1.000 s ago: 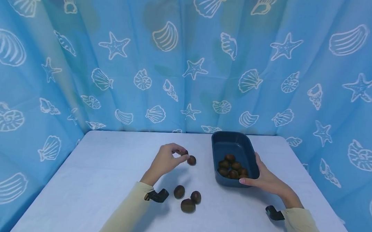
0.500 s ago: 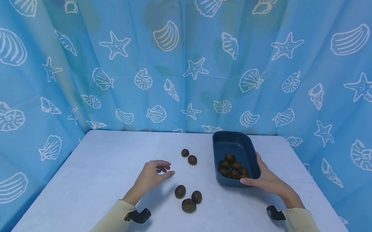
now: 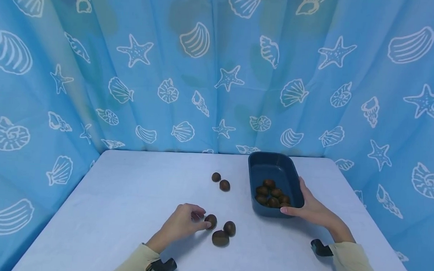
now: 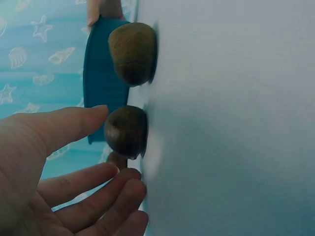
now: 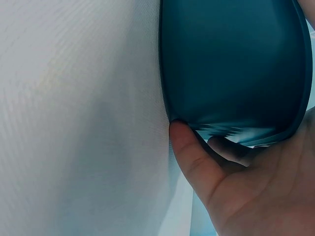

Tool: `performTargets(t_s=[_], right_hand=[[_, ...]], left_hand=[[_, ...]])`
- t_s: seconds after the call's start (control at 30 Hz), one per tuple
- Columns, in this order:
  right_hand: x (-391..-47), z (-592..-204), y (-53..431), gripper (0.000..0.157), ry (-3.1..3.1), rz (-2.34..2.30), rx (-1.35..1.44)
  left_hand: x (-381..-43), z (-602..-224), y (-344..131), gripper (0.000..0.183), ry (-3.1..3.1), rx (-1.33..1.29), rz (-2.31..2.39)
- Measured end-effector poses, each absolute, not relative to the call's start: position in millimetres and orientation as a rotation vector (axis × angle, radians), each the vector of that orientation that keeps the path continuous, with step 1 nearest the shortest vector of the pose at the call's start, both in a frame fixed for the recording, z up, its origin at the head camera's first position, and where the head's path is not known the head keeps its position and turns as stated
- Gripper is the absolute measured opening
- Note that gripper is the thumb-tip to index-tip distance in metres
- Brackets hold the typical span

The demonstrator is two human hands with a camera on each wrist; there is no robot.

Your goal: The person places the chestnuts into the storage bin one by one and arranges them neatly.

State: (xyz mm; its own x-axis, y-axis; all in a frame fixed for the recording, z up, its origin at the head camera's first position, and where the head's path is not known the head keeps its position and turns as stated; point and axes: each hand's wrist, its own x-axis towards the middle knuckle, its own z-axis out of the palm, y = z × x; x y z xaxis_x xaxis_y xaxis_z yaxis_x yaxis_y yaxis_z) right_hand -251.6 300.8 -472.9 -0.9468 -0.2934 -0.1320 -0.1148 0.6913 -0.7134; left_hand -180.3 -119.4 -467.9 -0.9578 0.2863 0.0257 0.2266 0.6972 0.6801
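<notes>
Table (image 3: 127, 188), one: white top with a fine texture, far corners rounded. Directly upon it:

Bin (image 3: 266, 211), one: dark blue, oblong, deep-walled, corners rounded; placed on the right half, long sides running near to far, far end at the back edge as seen from the head.

Kiwifruit, loose, five: brown, roundish, all left of the bin. Far pair: rear kiwifruit (image 3: 216, 177); second kiwifruit (image 3: 225, 186), just nearer and to its right. Near trio: left kiwifruit (image 3: 211, 220); right kiwifruit (image 3: 229, 228); front kiwifruit (image 3: 220, 238), close against the right one, contact uncertain.
</notes>
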Motion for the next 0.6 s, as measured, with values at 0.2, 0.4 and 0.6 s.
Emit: performTargets(t_s=[0.2,0.4,0.6], right_hand=[[-253.0,-471.7,300.1,0.131,2.682,-1.088,-0.321],[-252.7,-470.6,300.2,0.131,2.681,-1.105,-0.323],[-251.3,-470.6,299.9,0.131,2.667,-1.113,-0.326]], left_hand=[[-178.4,-466.9,-113.9,0.043,2.880,0.422,0.994],[-177.2,-466.0,-107.6,0.041,2.921,0.444,0.955],[-174.8,-468.3,-102.8,0.032,2.975,0.499,0.904]])
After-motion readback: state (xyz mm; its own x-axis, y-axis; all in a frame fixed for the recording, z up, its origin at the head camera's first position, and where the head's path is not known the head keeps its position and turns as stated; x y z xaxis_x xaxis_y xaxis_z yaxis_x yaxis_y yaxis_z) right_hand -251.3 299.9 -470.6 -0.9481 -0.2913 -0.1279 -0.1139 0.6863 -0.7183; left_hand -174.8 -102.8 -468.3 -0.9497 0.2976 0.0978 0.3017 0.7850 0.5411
